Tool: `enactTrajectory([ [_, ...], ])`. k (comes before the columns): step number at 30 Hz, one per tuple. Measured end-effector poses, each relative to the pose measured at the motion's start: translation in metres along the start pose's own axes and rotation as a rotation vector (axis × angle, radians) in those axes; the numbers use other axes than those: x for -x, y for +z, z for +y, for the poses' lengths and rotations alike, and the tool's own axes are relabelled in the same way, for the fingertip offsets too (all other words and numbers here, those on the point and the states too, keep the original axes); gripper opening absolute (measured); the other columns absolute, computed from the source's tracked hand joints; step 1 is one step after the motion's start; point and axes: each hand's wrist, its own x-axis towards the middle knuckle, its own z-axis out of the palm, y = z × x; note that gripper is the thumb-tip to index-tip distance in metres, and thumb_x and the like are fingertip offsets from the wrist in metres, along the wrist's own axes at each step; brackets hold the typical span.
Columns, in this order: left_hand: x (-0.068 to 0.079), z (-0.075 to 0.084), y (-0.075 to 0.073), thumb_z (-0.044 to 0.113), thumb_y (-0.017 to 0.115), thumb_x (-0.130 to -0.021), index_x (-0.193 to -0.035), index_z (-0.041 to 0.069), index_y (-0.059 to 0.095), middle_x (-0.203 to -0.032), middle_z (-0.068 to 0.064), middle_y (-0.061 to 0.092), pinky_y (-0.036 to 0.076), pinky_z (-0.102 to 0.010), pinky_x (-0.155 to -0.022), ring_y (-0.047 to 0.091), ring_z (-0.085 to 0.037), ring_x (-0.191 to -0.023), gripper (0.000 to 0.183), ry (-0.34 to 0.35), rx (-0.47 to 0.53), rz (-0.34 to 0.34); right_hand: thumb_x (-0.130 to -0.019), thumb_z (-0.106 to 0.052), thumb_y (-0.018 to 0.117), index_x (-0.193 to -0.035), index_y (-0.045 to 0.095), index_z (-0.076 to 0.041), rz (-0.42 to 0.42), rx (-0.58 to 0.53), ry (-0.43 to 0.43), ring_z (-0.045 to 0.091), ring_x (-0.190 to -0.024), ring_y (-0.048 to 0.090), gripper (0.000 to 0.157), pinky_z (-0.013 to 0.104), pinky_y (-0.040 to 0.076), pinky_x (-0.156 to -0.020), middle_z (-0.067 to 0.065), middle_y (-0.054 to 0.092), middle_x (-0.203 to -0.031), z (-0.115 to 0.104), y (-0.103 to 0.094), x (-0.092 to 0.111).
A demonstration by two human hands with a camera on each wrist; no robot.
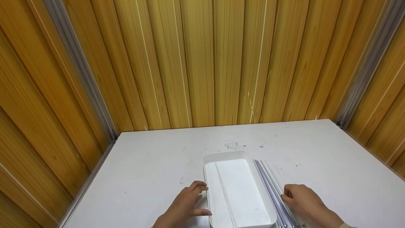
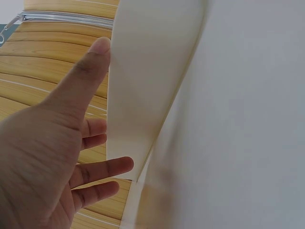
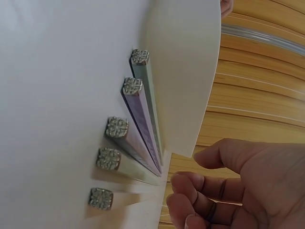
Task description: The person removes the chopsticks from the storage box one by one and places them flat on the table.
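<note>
A white rectangular tray point(image 1: 258, 186) lies lengthwise on the table, with a thin white strip point(image 1: 225, 196) running along its inside. At its left side is my left hand point(image 1: 186, 204), thumb and fingers spread and touching the wall or close to it. The thumb point(image 2: 97, 52) reaches the rim in the left wrist view. Several pastel chopsticks point(image 3: 143, 112) with square, patterned metal ends lie side by side along the tray's right wall. My right hand point(image 1: 303, 199) hovers beside them, fingers loosely bent, with nothing visible between thumb and fingertips.
The white tabletop point(image 1: 152, 177) has dark smudges point(image 1: 232, 145) behind the tray. Wood-patterned walls point(image 1: 196, 63) with grey corner posts point(image 1: 88, 72) enclose it at the back and sides.
</note>
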Motion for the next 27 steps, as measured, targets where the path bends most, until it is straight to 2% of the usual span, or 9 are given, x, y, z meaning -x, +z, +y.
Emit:
enactTrajectory([
  [5,0.000,0.000,0.000,0.054,0.071,-0.076,-0.122,0.006,0.058,-0.127,-0.003,0.054,0.051,-0.029,-0.083,0.060,-0.015,-0.102,0.068,0.002,-0.002,0.004,-0.087,-0.018,0.064,-0.073,0.057,-0.012,-0.005,-0.007,-0.036,0.011,-0.057,0.047,0.017,0.024,0.040,-0.051,-0.003,0.053,-0.062,-0.001,0.000,-0.001],
  [11,0.001,0.002,-0.002,0.055,0.069,-0.077,-0.123,0.006,0.057,-0.130,0.000,0.052,0.051,-0.029,-0.084,0.059,-0.017,-0.098,0.068,-0.035,0.018,-0.027,-0.088,-0.017,0.065,-0.075,0.059,-0.010,0.007,-0.019,-0.142,0.007,-0.056,0.046,0.016,0.018,0.041,-0.050,-0.005,0.054,-0.065,-0.002,-0.001,0.000],
  [18,0.001,0.001,-0.001,0.055,0.070,-0.077,-0.123,0.007,0.057,-0.130,-0.001,0.052,0.050,-0.028,-0.083,0.059,-0.016,-0.099,0.067,-0.031,0.006,-0.025,-0.088,-0.018,0.065,-0.076,0.060,-0.012,0.017,-0.013,-0.106,0.008,-0.059,0.045,0.014,0.019,0.039,-0.051,-0.004,0.052,-0.067,-0.011,-0.001,0.000],
  [27,0.000,0.002,-0.002,0.057,0.068,-0.077,-0.124,0.007,0.056,-0.131,0.000,0.052,0.051,-0.030,-0.086,0.059,-0.014,-0.104,0.069,-0.050,-0.008,-0.045,-0.088,-0.020,0.065,-0.075,0.061,-0.013,0.040,-0.003,-0.190,0.005,-0.059,0.045,0.015,0.018,0.041,-0.051,-0.006,0.054,-0.067,-0.017,-0.001,-0.001],
])
